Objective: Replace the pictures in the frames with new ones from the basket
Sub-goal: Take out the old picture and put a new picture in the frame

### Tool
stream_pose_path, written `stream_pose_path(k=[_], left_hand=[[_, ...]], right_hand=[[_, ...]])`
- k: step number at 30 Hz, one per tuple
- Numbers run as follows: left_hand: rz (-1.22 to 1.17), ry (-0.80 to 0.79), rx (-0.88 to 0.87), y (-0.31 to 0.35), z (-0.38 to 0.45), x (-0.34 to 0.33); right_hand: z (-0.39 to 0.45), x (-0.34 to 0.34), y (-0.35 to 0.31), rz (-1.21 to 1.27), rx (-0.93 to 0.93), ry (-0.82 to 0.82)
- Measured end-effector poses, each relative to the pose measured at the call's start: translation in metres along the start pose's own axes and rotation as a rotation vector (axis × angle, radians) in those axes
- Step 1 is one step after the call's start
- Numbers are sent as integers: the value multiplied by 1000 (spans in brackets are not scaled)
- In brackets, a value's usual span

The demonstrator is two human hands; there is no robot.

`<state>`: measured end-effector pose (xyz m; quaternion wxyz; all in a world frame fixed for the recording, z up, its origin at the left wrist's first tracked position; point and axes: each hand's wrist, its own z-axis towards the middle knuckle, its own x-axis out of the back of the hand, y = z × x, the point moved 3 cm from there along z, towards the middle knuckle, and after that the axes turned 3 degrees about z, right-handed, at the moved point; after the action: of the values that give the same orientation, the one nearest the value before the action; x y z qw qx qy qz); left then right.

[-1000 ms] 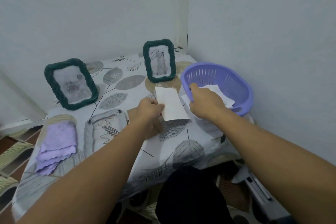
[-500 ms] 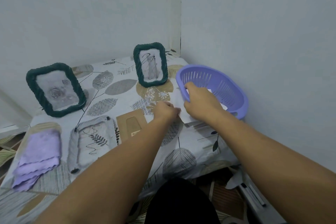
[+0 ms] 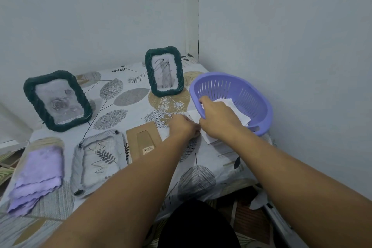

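Lowered from where it was held up a second ago, the white sheet (image 3: pixel 209 138) now lies flat on the surface (image 3: pixel 201 159) beside the basket (image 3: pixel 259 104). Left hand (image 3: pixel 184 128) pinches its near edge; right hand (image 3: pixel 218 120) grips the basket rim, thumb inside. More sheets (image 3: pixel 238 113) lie in the basket. Two green frames (image 3: pixel 57 100) (image 3: pixel 164 71) stand behind, pictures unchanged. Likely the swapped-out picture is being set aside.

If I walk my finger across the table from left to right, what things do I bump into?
Purple cloth → glass pane → brown backing board → left hand → right hand → purple basket.
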<state>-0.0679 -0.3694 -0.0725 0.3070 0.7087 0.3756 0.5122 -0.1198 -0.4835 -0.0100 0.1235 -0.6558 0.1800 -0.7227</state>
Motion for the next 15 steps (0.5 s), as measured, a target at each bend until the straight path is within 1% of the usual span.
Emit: stream_pose_path(k=[3,6,8,11,13,15], left_hand=[[74,5,-20,2,2,-2],[119,51,-50,-2,9,3],[77,104,-55,-4,12,10],[-60,252,-97,-2,12,25],[-136,327,-145,5,9,34],[-144,306,-198,19,5,38]], right_hand=[[0,-2,0,6,-5,-17],[-2,-6,1,12,-11,-53],[-3,-5,2,73,-39,-76],[1,5,5,264,-134,-85],[10,14,14,277,-157,-33],[19,23,29,195,-185,7]])
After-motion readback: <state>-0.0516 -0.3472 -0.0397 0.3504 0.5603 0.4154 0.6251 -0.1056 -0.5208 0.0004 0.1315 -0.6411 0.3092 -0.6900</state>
